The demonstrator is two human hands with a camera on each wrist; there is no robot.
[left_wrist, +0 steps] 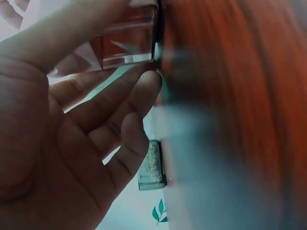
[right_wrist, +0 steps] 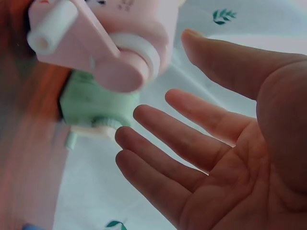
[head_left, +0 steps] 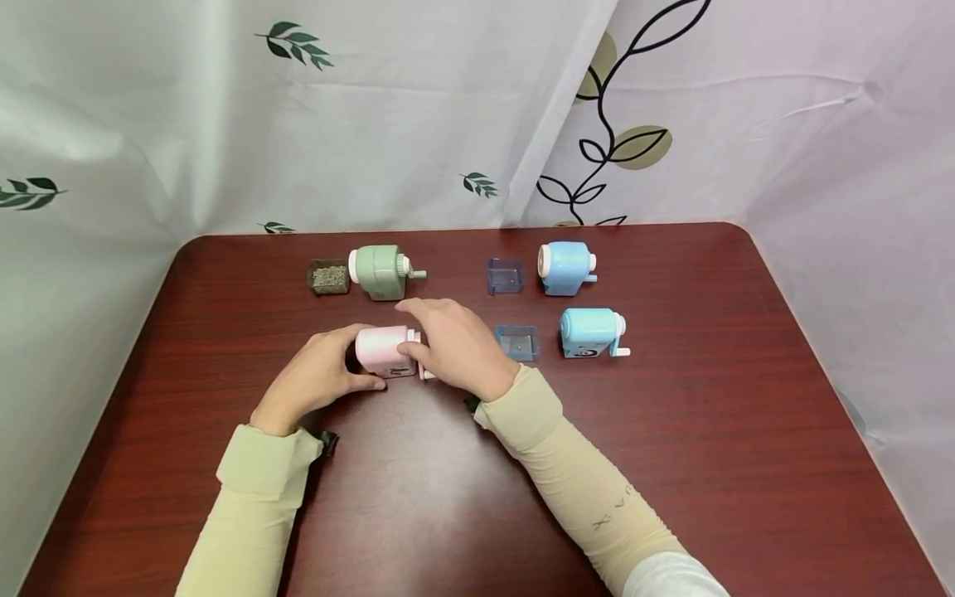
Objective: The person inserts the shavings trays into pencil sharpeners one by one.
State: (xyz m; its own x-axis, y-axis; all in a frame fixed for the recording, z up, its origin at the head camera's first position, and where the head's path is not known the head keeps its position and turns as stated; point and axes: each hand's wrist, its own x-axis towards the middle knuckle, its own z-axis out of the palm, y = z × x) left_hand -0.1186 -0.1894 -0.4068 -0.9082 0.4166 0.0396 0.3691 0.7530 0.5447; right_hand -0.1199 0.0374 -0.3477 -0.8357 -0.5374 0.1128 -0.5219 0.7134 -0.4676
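Observation:
A pink crank pencil sharpener (head_left: pixel 382 350) stands on the table between my two hands. My left hand (head_left: pixel 317 373) holds its left end, thumb in front and fingers behind. In the left wrist view, the thumb lies across the sharpener's clear shavings drawer (left_wrist: pixel 127 43). My right hand (head_left: pixel 457 344) is at the crank side with fingers extended. From the right wrist view, that hand's fingers stand apart from the pink crank (right_wrist: pixel 120 72) and its white knob. Just behind is a green sharpener (head_left: pixel 380 272), its crank pointing right.
A drawer full of shavings (head_left: pixel 328 277) sits left of the green sharpener. To the right stand a blue sharpener (head_left: pixel 565 267) and a light-blue sharpener (head_left: pixel 589 332), with a bluish clear drawer (head_left: pixel 506 275) and another drawer (head_left: pixel 518 342) beside them. A patterned curtain (head_left: pixel 388 124) hangs behind the table.

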